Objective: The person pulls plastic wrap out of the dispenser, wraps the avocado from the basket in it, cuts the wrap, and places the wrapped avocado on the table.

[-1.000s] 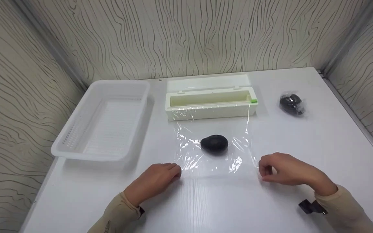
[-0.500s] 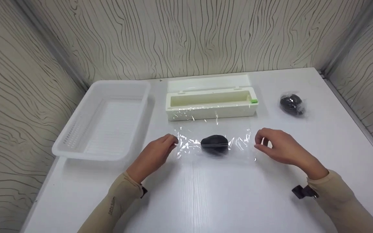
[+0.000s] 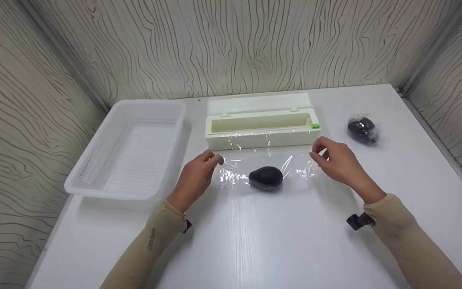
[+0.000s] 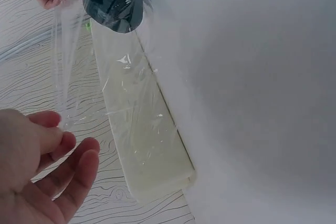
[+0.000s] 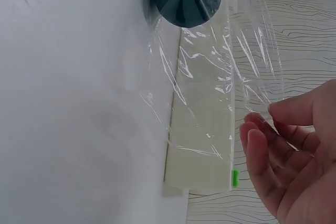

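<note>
A dark avocado (image 3: 266, 178) lies on the table with clear plastic wrap (image 3: 231, 176) folded over it. The wrap runs back to a pale wrap dispenser box (image 3: 263, 140), whose lid stands open behind. At the sheet's left corner my left hand (image 3: 195, 176) pinches the film between thumb and forefinger, as the left wrist view shows. My right hand (image 3: 337, 162) pinches the opposite corner, beside the box's right end; in the right wrist view its thumb and fingertip meet on the film. Both hands are raised a little behind the avocado.
A white plastic basket (image 3: 124, 196) stands on the left of the white table (image 3: 231, 249). Farther back on the right sits a second avocado (image 3: 362, 130) wrapped in film. A green slider (image 3: 315, 126) marks the box's right end. Wood-patterned walls (image 3: 231, 48) enclose three sides.
Both hands have moved away from the body toward the box, carrying the film's near edge up and over the avocado. The box, basket and wrapped avocado have stayed put.
</note>
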`<state>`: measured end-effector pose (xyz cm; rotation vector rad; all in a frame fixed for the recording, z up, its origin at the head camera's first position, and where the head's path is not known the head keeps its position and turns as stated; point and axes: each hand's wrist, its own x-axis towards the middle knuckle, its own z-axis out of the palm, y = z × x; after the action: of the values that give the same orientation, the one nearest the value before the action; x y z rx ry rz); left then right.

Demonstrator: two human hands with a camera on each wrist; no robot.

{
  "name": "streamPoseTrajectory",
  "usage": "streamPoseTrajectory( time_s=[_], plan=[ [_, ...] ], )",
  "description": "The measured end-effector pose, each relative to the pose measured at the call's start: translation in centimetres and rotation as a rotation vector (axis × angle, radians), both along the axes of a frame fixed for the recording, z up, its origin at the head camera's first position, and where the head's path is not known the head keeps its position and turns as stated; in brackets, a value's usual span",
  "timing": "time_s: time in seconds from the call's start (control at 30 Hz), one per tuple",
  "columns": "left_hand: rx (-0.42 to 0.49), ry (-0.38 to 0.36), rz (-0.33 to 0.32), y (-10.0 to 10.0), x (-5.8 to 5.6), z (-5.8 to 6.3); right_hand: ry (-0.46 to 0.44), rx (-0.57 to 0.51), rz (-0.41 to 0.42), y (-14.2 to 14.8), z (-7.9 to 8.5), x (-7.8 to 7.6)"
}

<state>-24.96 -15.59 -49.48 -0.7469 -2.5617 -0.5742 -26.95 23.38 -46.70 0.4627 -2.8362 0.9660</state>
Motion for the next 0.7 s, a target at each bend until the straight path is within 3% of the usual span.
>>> streamPoseTrajectory(
  time_s=[0.4,0.7],
  plan=[
    [-0.081,-0.078,0.099,1.3,-1.4,-1.6,0.003,-0.025,-0.019,-0.2,-2.4,-1.9],
    [-0.122,-0.109,0.085,1.5,-1.6,-2.6,-0.031,-0.008,-0.019,0.1,-3.7,-2.4]
  ],
)
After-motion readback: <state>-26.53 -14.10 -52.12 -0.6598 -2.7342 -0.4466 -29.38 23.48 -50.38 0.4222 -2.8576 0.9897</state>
